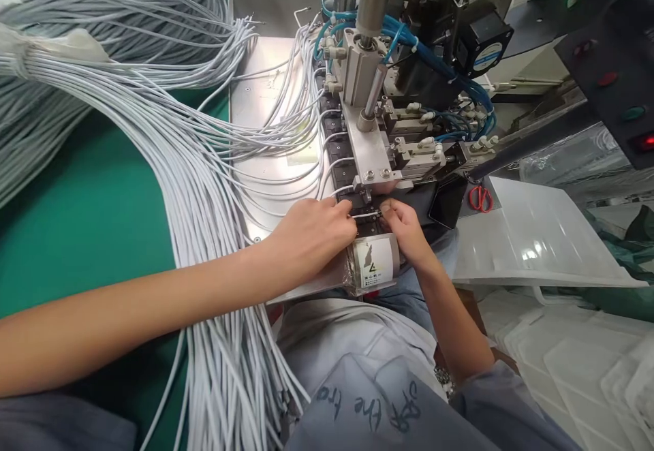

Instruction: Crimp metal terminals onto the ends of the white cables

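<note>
A short stretch of white cable (365,215) lies across the black fixture strip (343,154) at the front of the machine. At its left part my left hand (319,233) has its fingers bent together on the cable. My right hand (403,223) pinches the cable's other end, just beside the fixture. Further up the strip, several white cables sit in slots under the metal press block (365,144). A curved cover with a warning label (375,262) is right below both hands.
Large bundles of white cable (178,192) spread over the green table (76,212) and a metal plate (260,90). Blue air hoses (434,63) run behind the press. Red scissors (480,199) and a black phone-like object (448,201) lie right, beside a white tray (541,240).
</note>
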